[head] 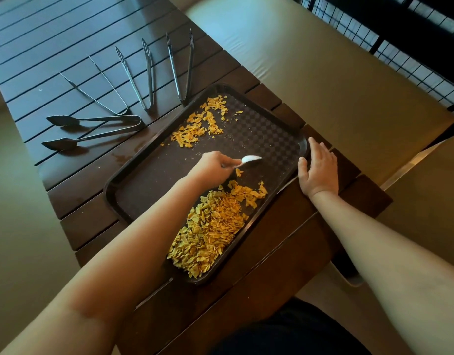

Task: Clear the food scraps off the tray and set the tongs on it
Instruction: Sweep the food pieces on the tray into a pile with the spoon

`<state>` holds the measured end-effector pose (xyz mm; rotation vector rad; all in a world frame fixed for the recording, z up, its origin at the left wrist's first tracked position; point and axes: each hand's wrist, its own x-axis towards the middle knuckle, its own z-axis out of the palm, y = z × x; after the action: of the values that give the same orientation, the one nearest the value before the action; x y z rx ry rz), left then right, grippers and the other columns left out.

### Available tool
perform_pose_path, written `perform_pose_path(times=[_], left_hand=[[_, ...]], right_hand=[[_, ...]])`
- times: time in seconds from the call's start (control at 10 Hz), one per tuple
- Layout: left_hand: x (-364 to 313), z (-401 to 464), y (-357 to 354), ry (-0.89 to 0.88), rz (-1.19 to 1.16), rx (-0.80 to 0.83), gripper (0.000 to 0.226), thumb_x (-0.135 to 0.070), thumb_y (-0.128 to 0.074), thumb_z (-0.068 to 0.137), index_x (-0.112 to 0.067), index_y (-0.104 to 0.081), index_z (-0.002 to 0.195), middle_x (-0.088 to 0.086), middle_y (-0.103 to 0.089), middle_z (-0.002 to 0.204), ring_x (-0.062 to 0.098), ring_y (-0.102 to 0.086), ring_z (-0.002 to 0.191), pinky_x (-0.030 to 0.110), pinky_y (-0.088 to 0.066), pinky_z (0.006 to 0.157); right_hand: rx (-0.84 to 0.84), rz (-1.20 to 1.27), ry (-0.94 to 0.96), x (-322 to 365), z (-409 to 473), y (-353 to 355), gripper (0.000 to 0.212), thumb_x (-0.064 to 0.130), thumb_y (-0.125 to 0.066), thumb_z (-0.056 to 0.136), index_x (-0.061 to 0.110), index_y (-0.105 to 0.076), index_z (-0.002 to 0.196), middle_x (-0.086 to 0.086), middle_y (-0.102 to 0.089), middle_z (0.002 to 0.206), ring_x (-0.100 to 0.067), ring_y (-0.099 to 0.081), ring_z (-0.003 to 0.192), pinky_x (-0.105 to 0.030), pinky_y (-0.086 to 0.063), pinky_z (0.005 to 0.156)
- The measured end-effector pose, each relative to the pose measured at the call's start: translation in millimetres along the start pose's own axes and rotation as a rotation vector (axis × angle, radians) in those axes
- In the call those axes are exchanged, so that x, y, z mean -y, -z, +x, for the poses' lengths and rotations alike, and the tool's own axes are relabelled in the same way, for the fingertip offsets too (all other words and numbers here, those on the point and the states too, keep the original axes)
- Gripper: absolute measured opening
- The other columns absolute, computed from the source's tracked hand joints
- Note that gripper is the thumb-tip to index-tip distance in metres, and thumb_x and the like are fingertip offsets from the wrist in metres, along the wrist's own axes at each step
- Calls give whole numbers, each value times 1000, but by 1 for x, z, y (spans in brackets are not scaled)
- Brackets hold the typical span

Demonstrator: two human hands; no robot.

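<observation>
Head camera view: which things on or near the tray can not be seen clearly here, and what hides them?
- Head view: the white tool in the left hand; its handle is hidden by the gripping fingers, so its type is unclear.
- Tray: the left forearm covers part of its near side.
- Food scraps: the heap's left edge runs under that forearm.
- Far crumbs: too small to identify.
- Light object below the table: mostly hidden by the right forearm.

We see a dim, warm-toned indoor scene lit by cool daylight from the far upper left, which leaves a bluish sheen on the slatted table [67, 47]. The tongs [97, 126] cast soft shadows toward us. Wide-angle distortion bends the table edges and stretches both forearms at the bottom corners. Detail is soft throughout, and the white scraper [250, 160] looks slightly blurred.
</observation>
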<state>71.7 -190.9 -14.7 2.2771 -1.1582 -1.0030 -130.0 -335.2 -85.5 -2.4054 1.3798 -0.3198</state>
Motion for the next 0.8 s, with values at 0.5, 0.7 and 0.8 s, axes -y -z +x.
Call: perform_pose_path(times=[0.5,0.7,0.8], left_hand=[[24,-38,17,-108,228,259,24,-19,-59,89,-32,-68,107,-11,-48,89,5,-48,81,16,-38,66],[29,-30,13,-10,56,-85,28,-20,-53,93,-27,-62,119,-5,-48,95,6,-47,74,12,-35,58],[34,-28,10,14,63,-62,30,-19,-53,94,-26,-62,121,0,-49,99,8,-47,79,16,-36,63]], right_hand=[[-2,4,4,-1,0,0,63,42,-25,91,13,-29,146,-10,-34,150,-26,-24,142,-43,-14,116],[-3,10,8,0,-1,0,63,43,-24,91,13,-29,146,-11,-34,150,-26,-24,142,-44,-15,117],[1,7,5,1,-1,0,64,43,-23,90,13,-29,146,-11,-33,150,-26,-24,142,-42,-14,116]])
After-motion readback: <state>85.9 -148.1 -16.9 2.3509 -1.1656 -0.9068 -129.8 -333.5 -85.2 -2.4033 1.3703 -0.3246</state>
